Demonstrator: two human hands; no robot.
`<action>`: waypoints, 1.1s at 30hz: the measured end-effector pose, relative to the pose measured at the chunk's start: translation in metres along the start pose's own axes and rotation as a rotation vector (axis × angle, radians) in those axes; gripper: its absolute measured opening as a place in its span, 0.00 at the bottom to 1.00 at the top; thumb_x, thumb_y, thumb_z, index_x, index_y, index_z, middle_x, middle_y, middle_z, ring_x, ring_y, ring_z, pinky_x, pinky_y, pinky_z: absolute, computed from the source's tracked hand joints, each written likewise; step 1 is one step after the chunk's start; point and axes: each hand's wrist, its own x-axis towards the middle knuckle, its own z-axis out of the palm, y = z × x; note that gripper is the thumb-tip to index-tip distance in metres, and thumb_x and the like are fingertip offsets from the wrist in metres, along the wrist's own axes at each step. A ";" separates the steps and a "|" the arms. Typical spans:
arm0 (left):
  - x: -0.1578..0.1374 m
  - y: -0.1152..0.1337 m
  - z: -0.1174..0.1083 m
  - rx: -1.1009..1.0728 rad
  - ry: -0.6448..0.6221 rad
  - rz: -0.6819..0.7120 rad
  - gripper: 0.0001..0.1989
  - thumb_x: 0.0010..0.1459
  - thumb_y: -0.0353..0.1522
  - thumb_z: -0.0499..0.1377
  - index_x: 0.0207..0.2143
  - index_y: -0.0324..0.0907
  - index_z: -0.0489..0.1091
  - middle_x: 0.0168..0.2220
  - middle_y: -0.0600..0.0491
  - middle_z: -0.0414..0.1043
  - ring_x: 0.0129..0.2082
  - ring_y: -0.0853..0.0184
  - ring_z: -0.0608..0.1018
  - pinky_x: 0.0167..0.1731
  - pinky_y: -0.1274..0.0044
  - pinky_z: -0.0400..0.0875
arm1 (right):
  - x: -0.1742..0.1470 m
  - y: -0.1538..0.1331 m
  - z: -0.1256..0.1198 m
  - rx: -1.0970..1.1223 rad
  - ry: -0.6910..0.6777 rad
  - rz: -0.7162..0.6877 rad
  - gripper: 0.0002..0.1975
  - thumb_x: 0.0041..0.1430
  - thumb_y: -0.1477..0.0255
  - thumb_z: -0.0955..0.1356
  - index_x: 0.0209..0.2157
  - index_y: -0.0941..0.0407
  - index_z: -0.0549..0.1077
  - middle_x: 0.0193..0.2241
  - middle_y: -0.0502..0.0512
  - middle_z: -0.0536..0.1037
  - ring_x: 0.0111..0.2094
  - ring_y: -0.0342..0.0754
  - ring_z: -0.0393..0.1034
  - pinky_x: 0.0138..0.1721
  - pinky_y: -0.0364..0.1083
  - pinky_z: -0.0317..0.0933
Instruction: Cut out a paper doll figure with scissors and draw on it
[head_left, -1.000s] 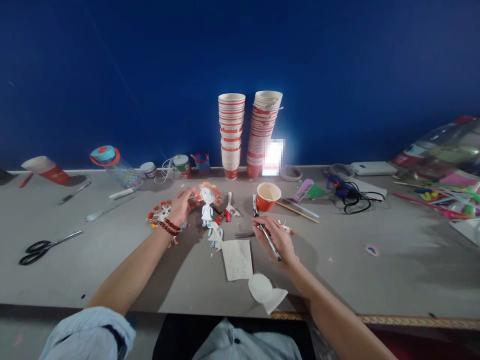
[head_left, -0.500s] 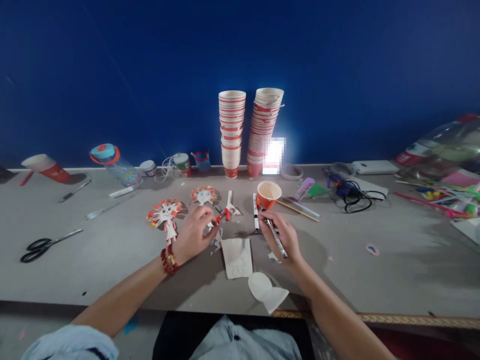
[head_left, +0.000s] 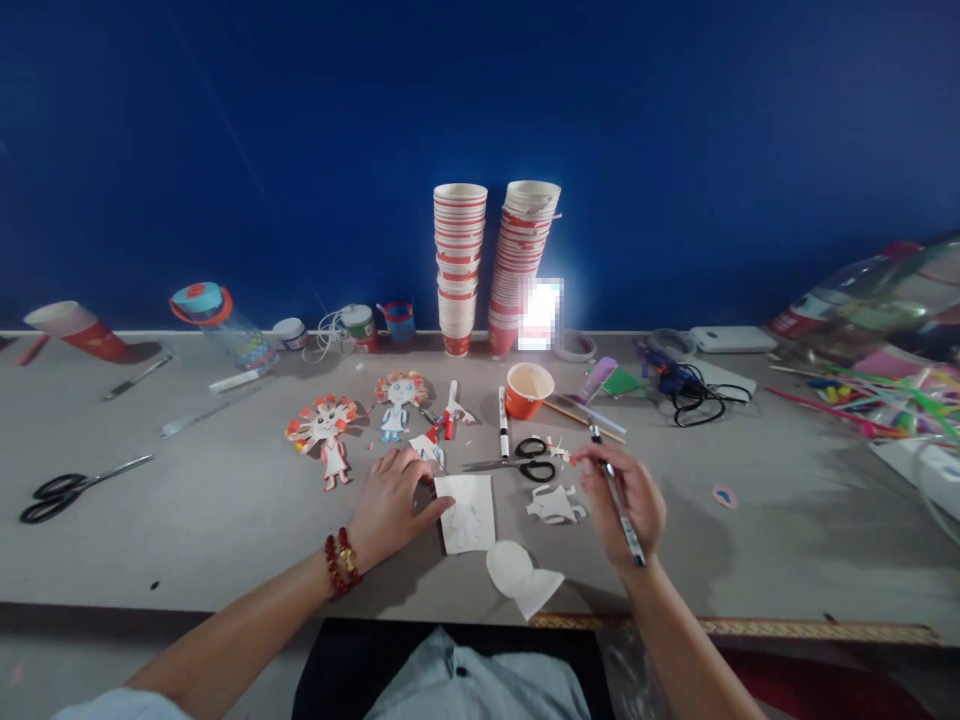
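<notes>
My left hand lies open on the table, its thumb resting on the left edge of a white piece of paper with a faint pencil drawing. My right hand is closed around a black-and-silver pen, raised to the right of the paper. Between the hands lie black-handled scissors and a cut-out paper shape. A round white paper piece joined to a cone-like flap sits near the front. Beyond my left hand are two paper dolls, one red and one blue.
Two tall stacks of paper cups stand against the blue wall beside a bright, blurred screen. An orange cup and markers are mid-table. Other scissors lie left; a cable and plastic bottles are right.
My right hand has moved right with the pen, uncovering the scissors and the cut-out shape. My left hand has come down and flattened, its thumb now on the paper.
</notes>
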 end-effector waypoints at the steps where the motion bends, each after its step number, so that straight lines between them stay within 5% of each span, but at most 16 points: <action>1: 0.001 0.001 0.001 -0.005 -0.008 -0.010 0.16 0.56 0.47 0.60 0.33 0.43 0.69 0.37 0.49 0.69 0.40 0.57 0.71 0.41 0.66 0.65 | -0.004 0.002 -0.004 -0.068 -0.059 -0.074 0.06 0.61 0.72 0.66 0.40 0.52 0.73 0.36 0.56 0.79 0.35 0.51 0.75 0.38 0.49 0.69; 6: 0.005 0.006 0.003 -0.045 -0.026 -0.062 0.13 0.58 0.43 0.59 0.32 0.43 0.69 0.39 0.50 0.70 0.41 0.58 0.71 0.41 0.67 0.63 | -0.022 0.020 -0.020 -0.282 -0.310 -0.331 0.12 0.60 0.79 0.65 0.45 0.54 0.74 0.37 0.57 0.80 0.38 0.50 0.76 0.40 0.46 0.69; 12: 0.009 0.004 -0.004 -0.264 -0.003 -0.090 0.09 0.60 0.37 0.57 0.30 0.42 0.68 0.36 0.52 0.71 0.39 0.61 0.71 0.42 0.70 0.63 | -0.027 0.034 -0.036 -0.443 -0.395 -0.311 0.14 0.63 0.78 0.62 0.47 0.52 0.74 0.39 0.56 0.80 0.39 0.50 0.76 0.39 0.45 0.69; 19: 0.024 -0.006 -0.016 -0.726 -0.025 -0.319 0.12 0.60 0.40 0.54 0.29 0.42 0.63 0.23 0.60 0.60 0.23 0.71 0.63 0.24 0.80 0.57 | -0.016 0.030 -0.037 -0.455 -0.474 -0.299 0.16 0.64 0.77 0.61 0.50 0.52 0.73 0.40 0.58 0.79 0.40 0.51 0.76 0.41 0.47 0.69; 25: 0.028 -0.004 -0.017 -0.812 -0.038 -0.283 0.11 0.60 0.39 0.55 0.30 0.42 0.63 0.24 0.60 0.61 0.24 0.72 0.64 0.25 0.81 0.58 | 0.001 0.025 -0.030 -0.407 -0.580 -0.274 0.20 0.66 0.78 0.59 0.57 0.52 0.67 0.47 0.60 0.77 0.47 0.53 0.72 0.46 0.50 0.67; 33: 0.025 0.001 -0.001 -0.911 -0.109 -0.224 0.09 0.62 0.39 0.55 0.36 0.42 0.66 0.29 0.58 0.67 0.29 0.71 0.69 0.30 0.80 0.63 | 0.021 0.020 -0.023 -0.449 -0.678 -0.366 0.20 0.64 0.80 0.58 0.53 0.55 0.71 0.47 0.60 0.77 0.45 0.54 0.72 0.44 0.50 0.68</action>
